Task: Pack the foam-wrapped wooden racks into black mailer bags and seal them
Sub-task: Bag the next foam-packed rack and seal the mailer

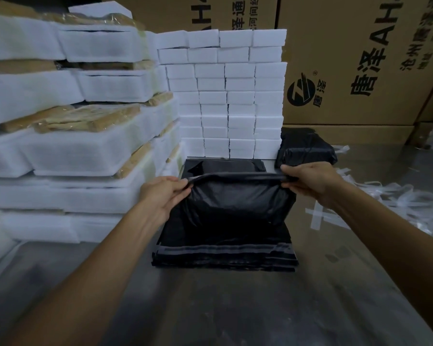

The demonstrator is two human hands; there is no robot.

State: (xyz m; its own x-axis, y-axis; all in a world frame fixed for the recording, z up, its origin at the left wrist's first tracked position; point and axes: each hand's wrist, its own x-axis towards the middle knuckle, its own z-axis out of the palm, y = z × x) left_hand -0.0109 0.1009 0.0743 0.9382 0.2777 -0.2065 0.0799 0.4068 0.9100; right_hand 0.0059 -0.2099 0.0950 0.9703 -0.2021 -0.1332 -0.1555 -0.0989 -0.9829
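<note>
A filled black mailer bag [238, 201] stands on a flat stack of empty black mailer bags [225, 255] in the middle of the table. My left hand [160, 196] pinches the left end of its folded top edge. At the right end of that same edge my right hand [310, 181] grips the fold. What the bag holds is hidden. Foam-wrapped wooden racks [68, 136] are piled high on the left. A sealed black parcel [305, 148] lies at the back right.
A wall of small white foam blocks [230, 96] rises behind the bags. Large printed cardboard boxes [360, 58] stand at the back. Loose white peel strips [375, 203] litter the steel table [235, 308] on the right.
</note>
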